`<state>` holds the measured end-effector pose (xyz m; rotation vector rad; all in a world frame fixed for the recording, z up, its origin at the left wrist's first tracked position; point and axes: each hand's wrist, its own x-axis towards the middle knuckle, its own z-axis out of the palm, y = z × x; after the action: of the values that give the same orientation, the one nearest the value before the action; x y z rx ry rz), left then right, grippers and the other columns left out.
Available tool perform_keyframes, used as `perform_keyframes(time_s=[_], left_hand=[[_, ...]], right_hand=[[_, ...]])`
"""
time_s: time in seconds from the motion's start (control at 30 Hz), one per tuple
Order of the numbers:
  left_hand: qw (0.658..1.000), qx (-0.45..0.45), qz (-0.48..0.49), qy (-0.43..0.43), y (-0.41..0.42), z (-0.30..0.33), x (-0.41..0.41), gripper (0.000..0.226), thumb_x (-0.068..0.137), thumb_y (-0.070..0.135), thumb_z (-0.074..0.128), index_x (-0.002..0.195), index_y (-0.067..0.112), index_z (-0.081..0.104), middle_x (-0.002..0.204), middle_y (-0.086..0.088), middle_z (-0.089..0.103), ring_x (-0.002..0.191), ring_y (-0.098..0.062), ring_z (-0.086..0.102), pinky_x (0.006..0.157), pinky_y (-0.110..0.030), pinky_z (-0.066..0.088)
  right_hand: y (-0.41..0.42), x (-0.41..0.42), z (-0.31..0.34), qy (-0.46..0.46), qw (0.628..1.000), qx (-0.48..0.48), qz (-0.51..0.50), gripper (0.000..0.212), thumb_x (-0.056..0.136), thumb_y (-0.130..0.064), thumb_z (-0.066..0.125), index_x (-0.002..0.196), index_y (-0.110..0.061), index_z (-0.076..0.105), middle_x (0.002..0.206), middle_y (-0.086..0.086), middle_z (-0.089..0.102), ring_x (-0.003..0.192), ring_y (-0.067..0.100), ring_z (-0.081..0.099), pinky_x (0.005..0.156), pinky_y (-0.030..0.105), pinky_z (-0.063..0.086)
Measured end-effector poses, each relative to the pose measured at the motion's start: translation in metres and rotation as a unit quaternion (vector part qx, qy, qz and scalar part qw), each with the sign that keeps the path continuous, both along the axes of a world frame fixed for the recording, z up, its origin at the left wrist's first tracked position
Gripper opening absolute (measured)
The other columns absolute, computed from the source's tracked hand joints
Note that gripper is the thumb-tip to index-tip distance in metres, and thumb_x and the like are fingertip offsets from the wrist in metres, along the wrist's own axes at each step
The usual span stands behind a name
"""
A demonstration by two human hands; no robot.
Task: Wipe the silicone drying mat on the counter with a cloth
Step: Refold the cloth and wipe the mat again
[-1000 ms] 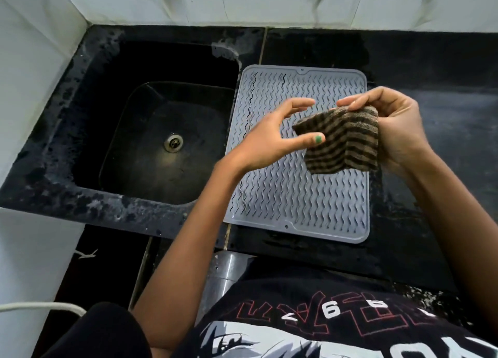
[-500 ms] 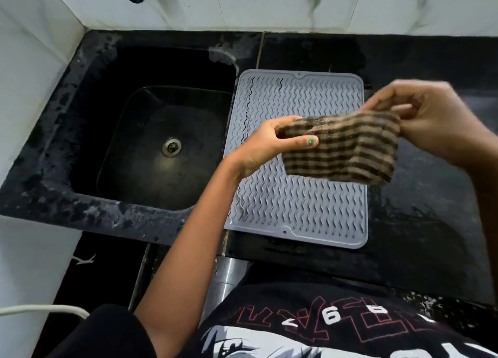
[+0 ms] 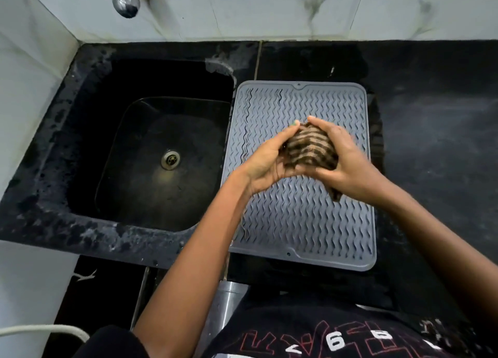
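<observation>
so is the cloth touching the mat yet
Cannot tell. The one head view looks straight down: the cloth, bunched in both hands, overlaps the mat, so any gap or contact is hidden.

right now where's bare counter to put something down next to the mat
Bare black counter runs along the drying mat's right edge, out to the frame edge and back to the tiled wall. A narrower strip lies between the mat's far edge and the wall. Left is the sink. Crowded: mat centre, where left hand and right hand bunch the cloth.
</observation>
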<state>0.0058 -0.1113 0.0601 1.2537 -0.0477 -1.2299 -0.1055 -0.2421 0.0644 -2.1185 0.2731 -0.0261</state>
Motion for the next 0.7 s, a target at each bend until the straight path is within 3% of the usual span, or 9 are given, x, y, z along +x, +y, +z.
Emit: perform_keyframes(time_s=[0.07, 0.13, 0.17, 0.23, 0.3, 0.37, 0.43, 0.57, 0.7], left_hand=[[0.998, 0.025, -0.048, -0.032, -0.002, 0.001, 0.018, 0.055, 0.098, 0.050, 0.038, 0.125, 0.005, 0.054, 0.107, -0.011, 0.067, 0.097, -0.020, 0.067, 0.085, -0.035, 0.058], [0.980, 0.091, -0.079, -0.158, -0.010, 0.000, 0.043, 0.057, 0.097, 0.053, 0.037, 0.132, 0.010, 0.051, 0.115, -0.007, 0.066, 0.106, -0.018, 0.065, 0.092, -0.036, 0.054], [0.961, 0.128, -0.070, -0.236, -0.016, -0.004, 0.058, 0.051, 0.098, 0.049, 0.038, 0.132, 0.013, 0.052, 0.119, -0.004, 0.065, 0.109, -0.016, 0.062, 0.094, -0.035, 0.051], [0.912, 0.176, -0.044, -0.367, -0.029, -0.017, 0.086, 0.038, 0.100, 0.032, 0.043, 0.130, 0.014, 0.056, 0.124, -0.002, 0.062, 0.115, -0.015, 0.058, 0.098, -0.032, 0.046], [0.878, 0.201, -0.054, -0.432, -0.042, -0.037, 0.108, 0.033, 0.099, 0.015, 0.044, 0.130, 0.009, 0.056, 0.130, -0.006, 0.060, 0.122, -0.017, 0.054, 0.105, -0.029, 0.041], [0.875, 0.208, -0.042, -0.435, -0.048, -0.054, 0.124, 0.035, 0.100, 0.007, 0.040, 0.133, 0.004, 0.052, 0.131, -0.009, 0.059, 0.124, -0.018, 0.052, 0.107, -0.024, 0.037], [0.885, 0.196, -0.003, -0.422, -0.049, -0.060, 0.132, 0.035, 0.102, 0.011, 0.035, 0.134, 0.004, 0.048, 0.127, -0.009, 0.061, 0.121, -0.015, 0.053, 0.104, -0.020, 0.037], [0.892, 0.168, 0.036, -0.418, -0.048, -0.067, 0.136, 0.039, 0.105, 0.023, 0.029, 0.136, 0.007, 0.047, 0.121, -0.005, 0.065, 0.119, -0.011, 0.054, 0.102, -0.020, 0.037], [0.885, 0.156, 0.039, -0.437, -0.045, -0.077, 0.138, 0.041, 0.105, 0.027, 0.027, 0.139, 0.011, 0.044, 0.127, -0.001, 0.063, 0.119, -0.004, 0.051, 0.089, -0.003, 0.034]], right_hand=[[-0.005, 0.015, -0.013, -0.021, 0.997, 0.033, -0.069, 0.054, 0.082, -0.029, 0.069, 0.130, -0.023, 0.046, 0.115, -0.003, 0.058, 0.100, 0.006, 0.057, 0.086, 0.027, 0.047], [-0.015, 0.033, -0.023, -0.031, 0.983, 0.088, -0.159, 0.037, 0.084, -0.031, 0.067, 0.116, -0.021, 0.054, 0.094, -0.006, 0.064, 0.079, 0.007, 0.061, 0.072, 0.035, 0.050], [-0.022, 0.045, -0.026, -0.030, 0.975, 0.094, -0.197, 0.035, 0.082, -0.035, 0.067, 0.113, -0.023, 0.055, 0.092, -0.005, 0.065, 0.078, 0.012, 0.063, 0.073, 0.040, 0.052], [-0.034, 0.071, -0.028, -0.002, 0.974, 0.052, -0.221, 0.040, 0.079, -0.044, 0.065, 0.114, -0.026, 0.054, 0.102, -0.001, 0.066, 0.092, 0.020, 0.063, 0.085, 0.047, 0.051], [-0.039, 0.099, -0.035, 0.087, 0.978, -0.069, -0.178, 0.061, 0.079, -0.056, 0.060, 0.130, -0.027, 0.046, 0.128, 0.007, 0.054, 0.119, 0.026, 0.050, 0.102, 0.048, 0.040], [-0.027, 0.116, -0.047, 0.172, 0.957, -0.216, -0.093, 0.071, 0.082, -0.068, 0.044, 0.142, -0.033, 0.032, 0.150, 0.007, 0.030, 0.134, 0.032, 0.028, 0.109, 0.051, 0.022], [-0.015, 0.119, -0.070, 0.139, 0.933, -0.329, -0.045, 0.060, 0.091, -0.059, 0.037, 0.144, -0.034, 0.030, 0.155, 0.007, 0.024, 0.134, 0.034, 0.026, 0.104, 0.050, 0.021], [-0.025, 0.121, -0.097, -0.003, 0.922, -0.381, -0.064, 0.039, 0.093, -0.033, 0.051, 0.132, -0.033, 0.052, 0.137, 0.010, 0.051, 0.111, 0.039, 0.047, 0.082, 0.046, 0.032], [-0.037, 0.145, -0.102, -0.024, 0.900, -0.430, -0.070, 0.036, 0.091, -0.029, 0.055, 0.127, -0.032, 0.056, 0.124, 0.011, 0.058, 0.100, 0.040, 0.051, 0.073, 0.047, 0.039]])
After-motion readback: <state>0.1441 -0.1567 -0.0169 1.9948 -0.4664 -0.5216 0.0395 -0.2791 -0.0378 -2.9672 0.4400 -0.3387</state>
